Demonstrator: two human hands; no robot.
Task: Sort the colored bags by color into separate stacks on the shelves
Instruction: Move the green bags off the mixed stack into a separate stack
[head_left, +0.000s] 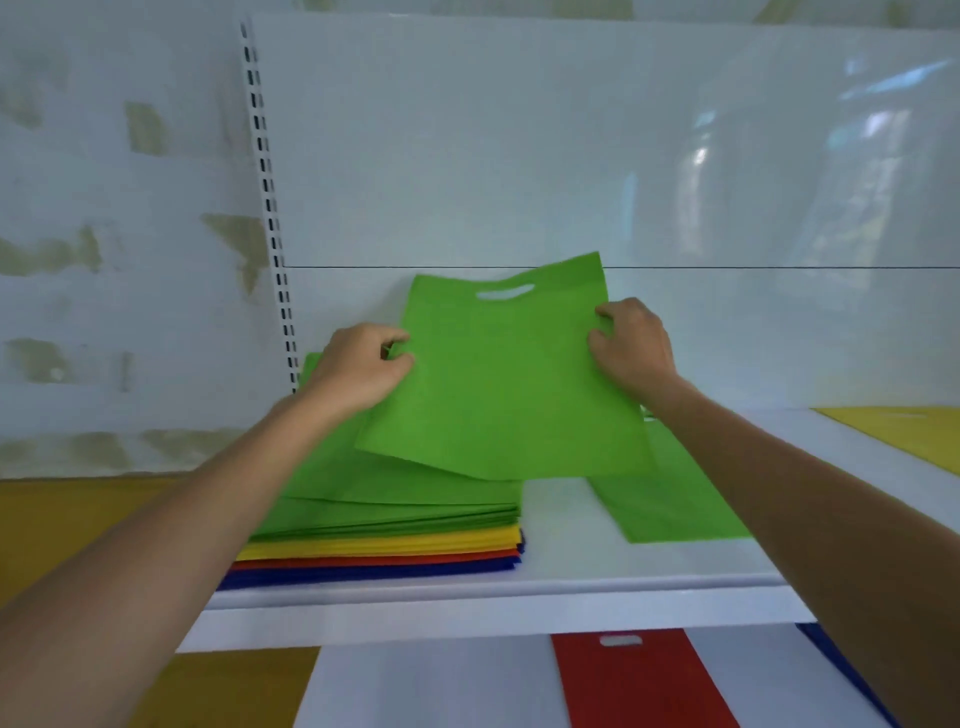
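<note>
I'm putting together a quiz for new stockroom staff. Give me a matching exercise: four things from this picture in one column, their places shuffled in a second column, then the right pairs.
Things
1. held green bag
2. red bag
3. yellow bag
4. mixed stack

Places
A. on the lower shelf
B. far right of the upper shelf
C. pinched between left hand and right hand
D. left part of the upper shelf

Pairs: 1-C, 2-A, 3-B, 4-D
</note>
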